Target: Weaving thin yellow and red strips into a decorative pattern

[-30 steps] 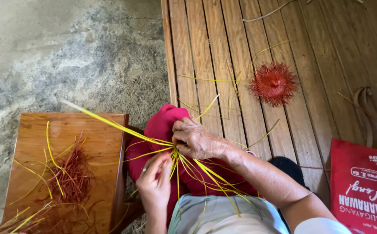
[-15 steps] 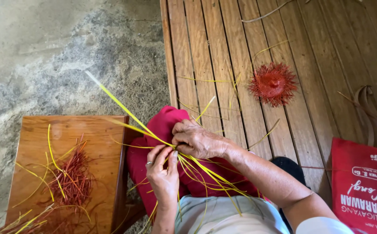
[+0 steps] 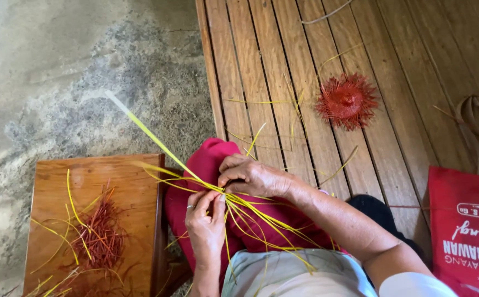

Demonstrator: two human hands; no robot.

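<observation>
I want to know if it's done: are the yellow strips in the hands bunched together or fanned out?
Fanned out. The yellow strips meet where the left hand and right hand pinch them, then spread in many directions.

Left hand (image 3: 206,223) fingers pinched, right hand (image 3: 250,177) curled, grip closed

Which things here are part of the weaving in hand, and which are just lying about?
In hand:
- thin yellow straw strips, pinched by left hand and right hand
- dark red cloth on the lap

Lying about:
- round red spiky woven piece on the slatted wooden floor
- loose red strands on the brown wooden stool
- red printed bag
</observation>
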